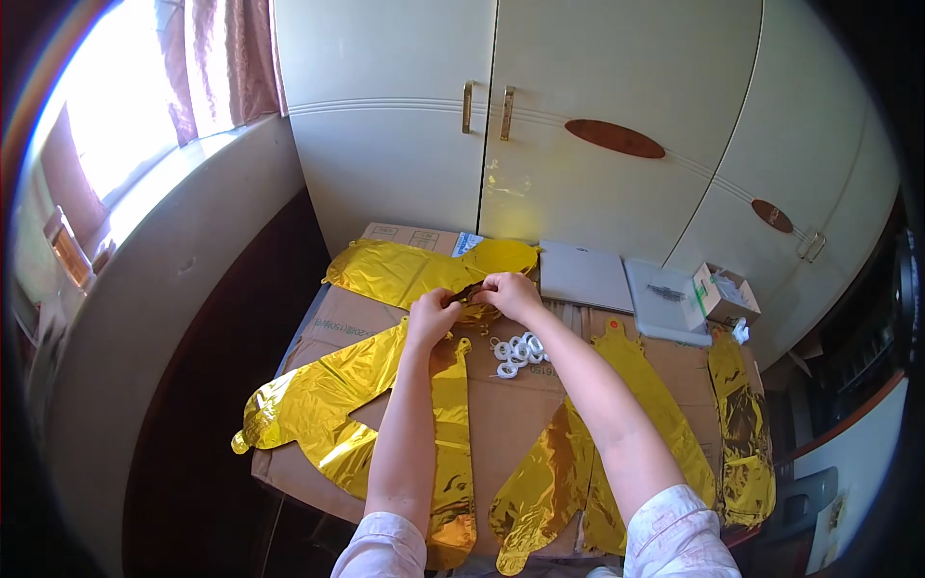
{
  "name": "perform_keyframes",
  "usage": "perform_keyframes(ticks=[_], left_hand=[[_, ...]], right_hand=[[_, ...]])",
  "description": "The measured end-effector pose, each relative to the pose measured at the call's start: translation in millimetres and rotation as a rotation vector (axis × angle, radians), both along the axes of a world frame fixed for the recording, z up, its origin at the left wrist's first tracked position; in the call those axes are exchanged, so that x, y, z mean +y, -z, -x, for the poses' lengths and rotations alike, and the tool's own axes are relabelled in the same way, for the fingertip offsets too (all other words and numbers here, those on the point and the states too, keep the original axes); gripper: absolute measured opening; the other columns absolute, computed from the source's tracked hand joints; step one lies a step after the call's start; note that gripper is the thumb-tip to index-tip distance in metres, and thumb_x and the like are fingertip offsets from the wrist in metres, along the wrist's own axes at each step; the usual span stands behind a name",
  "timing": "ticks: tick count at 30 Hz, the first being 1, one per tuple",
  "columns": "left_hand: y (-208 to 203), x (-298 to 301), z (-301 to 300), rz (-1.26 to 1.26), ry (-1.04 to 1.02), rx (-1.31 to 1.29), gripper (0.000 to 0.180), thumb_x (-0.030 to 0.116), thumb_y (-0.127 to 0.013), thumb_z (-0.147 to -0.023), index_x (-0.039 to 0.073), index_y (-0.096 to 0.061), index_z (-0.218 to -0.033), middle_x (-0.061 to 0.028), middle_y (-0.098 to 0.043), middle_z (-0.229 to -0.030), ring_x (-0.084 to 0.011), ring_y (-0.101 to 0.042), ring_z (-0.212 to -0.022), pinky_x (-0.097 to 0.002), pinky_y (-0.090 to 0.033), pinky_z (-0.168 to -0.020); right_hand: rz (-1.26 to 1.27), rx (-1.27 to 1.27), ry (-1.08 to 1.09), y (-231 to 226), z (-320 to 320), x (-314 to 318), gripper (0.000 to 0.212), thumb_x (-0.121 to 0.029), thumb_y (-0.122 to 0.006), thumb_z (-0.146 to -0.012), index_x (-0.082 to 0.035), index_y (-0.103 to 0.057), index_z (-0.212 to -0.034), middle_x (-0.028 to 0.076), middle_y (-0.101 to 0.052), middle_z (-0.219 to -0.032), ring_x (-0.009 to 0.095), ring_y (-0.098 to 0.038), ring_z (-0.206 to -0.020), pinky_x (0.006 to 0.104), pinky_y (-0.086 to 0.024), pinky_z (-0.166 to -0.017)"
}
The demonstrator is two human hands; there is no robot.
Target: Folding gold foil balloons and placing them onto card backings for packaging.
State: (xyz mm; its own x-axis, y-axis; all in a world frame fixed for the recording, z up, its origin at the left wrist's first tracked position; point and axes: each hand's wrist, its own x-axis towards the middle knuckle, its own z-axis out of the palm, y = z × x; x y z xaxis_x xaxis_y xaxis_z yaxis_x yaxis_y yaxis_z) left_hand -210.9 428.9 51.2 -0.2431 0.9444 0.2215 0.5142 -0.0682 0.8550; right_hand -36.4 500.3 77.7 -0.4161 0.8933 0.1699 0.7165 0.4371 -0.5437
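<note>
Pale sleeves (679, 535) lead to outstretched bare forearms (602, 395); left hand (434, 316) and right hand (513, 295), close together, pinch crinkled gold foil (469, 292) above brown cardboard (515, 409). Glossy, flat foil shapes (313, 395) surround small white rolls (520, 353).

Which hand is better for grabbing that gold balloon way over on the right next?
Probably the right hand: it is nearer the far-right gold foil balloon, while the left hand is farther away. Both pinch crumpled foil, so the right should let go first.

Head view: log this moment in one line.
left hand: pinching gold foil balloon | right hand: pinching same balloon | nearby: white ribbon rolls
</note>
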Motion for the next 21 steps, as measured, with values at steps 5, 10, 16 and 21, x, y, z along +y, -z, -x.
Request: perform_keyframes(ticks=[5,10,16,21], left_hand=[[8.3,5.6,3.2,-0.063,-0.033,0.039,0.025,0.022,-0.066,-0.082,0.001,-0.070,-0.095,-0.0179,-0.070,-0.085,-0.0305,-0.069,-0.079,-0.0370,-0.053,-0.072],[12.2,7.4,1.1,-0.095,-0.071,0.077,0.025,0.024,-0.066,-0.085,0.001,-0.070,-0.093,-0.0185,-0.069,-0.081,-0.0307,-0.068,-0.076,-0.0371,-0.052,-0.069],[15.1,7.7,4.4,-0.105,-0.096,0.098,0.027,0.026,-0.067,-0.084,0.000,-0.070,-0.093,-0.0176,-0.069,-0.080,-0.0315,-0.068,-0.075,-0.0376,-0.052,-0.069],[8.6,3.9,-3.7,-0.096,-0.068,0.085,0.028,0.026,-0.068,-0.084,0.000,-0.070,-0.092,-0.0192,-0.068,-0.080,-0.0327,-0.067,-0.076,-0.0383,-0.052,-0.069]], right_hand=[[-0.047,-0.001,-0.032,6.1,3.9,0.7,0.030,-0.040,-0.075,-0.076,-0.014,-0.072,-0.091,0.008,-0.071,-0.084,0.027,-0.068,-0.082,0.0386,-0.052,-0.071],[0.077,0.175,-0.087,13.4,-0.2,8.8,0.034,-0.039,-0.072,-0.081,-0.014,-0.071,-0.103,0.010,-0.072,-0.093,0.025,-0.068,-0.087,0.0358,-0.052,-0.076],[-0.090,0.075,-0.111,12.7,0.4,2.3,0.034,-0.043,-0.063,-0.087,-0.012,-0.070,-0.099,0.009,-0.071,-0.093,0.027,-0.067,-0.088,0.0393,-0.049,-0.080],[-0.277,0.011,-0.049,10.1,1.0,2.5,0.022,-0.033,-0.064,-0.085,-0.012,-0.068,-0.090,0.007,-0.070,-0.085,0.028,-0.066,-0.085,0.0429,-0.047,-0.079]])
